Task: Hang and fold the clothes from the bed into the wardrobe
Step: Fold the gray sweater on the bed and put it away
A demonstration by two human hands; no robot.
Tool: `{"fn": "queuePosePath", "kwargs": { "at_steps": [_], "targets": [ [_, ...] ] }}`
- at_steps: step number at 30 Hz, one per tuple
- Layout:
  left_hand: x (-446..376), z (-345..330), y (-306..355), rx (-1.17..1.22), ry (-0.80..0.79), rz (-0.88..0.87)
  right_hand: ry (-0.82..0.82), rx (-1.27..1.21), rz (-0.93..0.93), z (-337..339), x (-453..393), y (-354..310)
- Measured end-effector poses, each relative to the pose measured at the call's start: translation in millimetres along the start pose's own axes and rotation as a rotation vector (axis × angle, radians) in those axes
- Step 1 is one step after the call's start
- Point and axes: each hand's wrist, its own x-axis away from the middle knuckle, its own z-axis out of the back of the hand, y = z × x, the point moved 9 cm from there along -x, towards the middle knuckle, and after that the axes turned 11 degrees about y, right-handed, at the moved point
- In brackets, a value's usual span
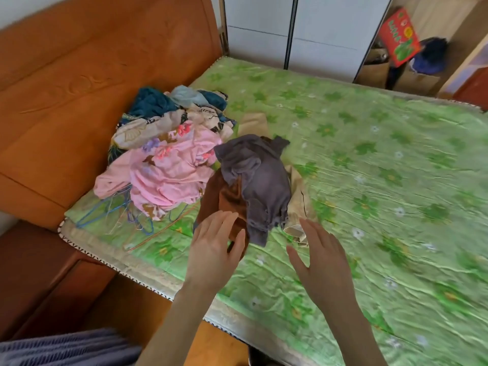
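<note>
Both hands are spread, fingers straight, holding nothing. The left hand point(215, 249) lies over the near edge of a brown garment point(224, 199); the right hand point(320, 257) hovers just short of a beige garment point(297, 204). Between and beyond them lies a crumpled grey-purple garment point(260, 178) on the bed point(383, 180).

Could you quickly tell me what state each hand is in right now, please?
Left hand: open, fingers straight, over the brown garment, holding nothing.
Right hand: open, fingers spread beside the beige garment, holding nothing.
</note>
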Motion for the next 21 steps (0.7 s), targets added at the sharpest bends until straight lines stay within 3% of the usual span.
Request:
{"fn": "queuePosePath", "kwargs": {
  "at_steps": [12,16,21],
  "targets": [
    [-27.6,-182.2,-65.3,0.065,-0.244,-0.028,-0.143,0.063,-0.130,-145.4,-57.4,67.4],
    [-23.6,-254.5,-103.6,0.084,-0.304,0.035,-0.193,0.059,-0.172,-215.1,-66.5,82.7],
    [-5.9,-338.5,-148.6,-0.002,-0.394,0.051,-0.364,0.056,-0.298,-301.5,-54.3,109.3]
  ]
}}
